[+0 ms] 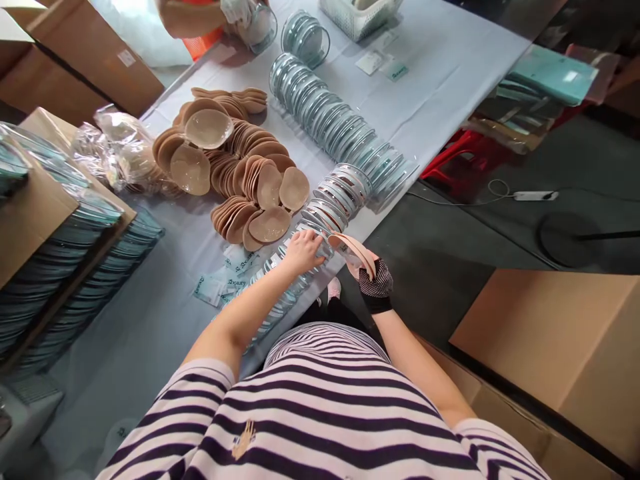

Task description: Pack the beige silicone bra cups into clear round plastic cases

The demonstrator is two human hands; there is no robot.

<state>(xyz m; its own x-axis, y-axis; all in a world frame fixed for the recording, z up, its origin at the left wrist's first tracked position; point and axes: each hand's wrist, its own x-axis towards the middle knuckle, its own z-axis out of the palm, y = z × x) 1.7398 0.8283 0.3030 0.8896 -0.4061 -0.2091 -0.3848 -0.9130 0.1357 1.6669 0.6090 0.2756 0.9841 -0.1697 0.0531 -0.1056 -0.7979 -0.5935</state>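
My left hand (303,252) rests on a row of clear round plastic cases (280,293) lying along the table's near edge, gripping one of them. My right hand (373,280), in a black mesh glove, holds a beige silicone pad (350,247) just past the table edge, next to my left hand. A heap of beige pads (235,167) lies further back on the light blue table cover (165,320). Small printed cards (225,283) lie near my left forearm.
A long row of clear cases (340,130) runs toward the far end. Another person's hand (240,13) works at the far edge beside a white basket (357,17). Stacked packs (65,267) sit left. Cardboard boxes (555,340) stand right; a red stool (460,160) is beyond.
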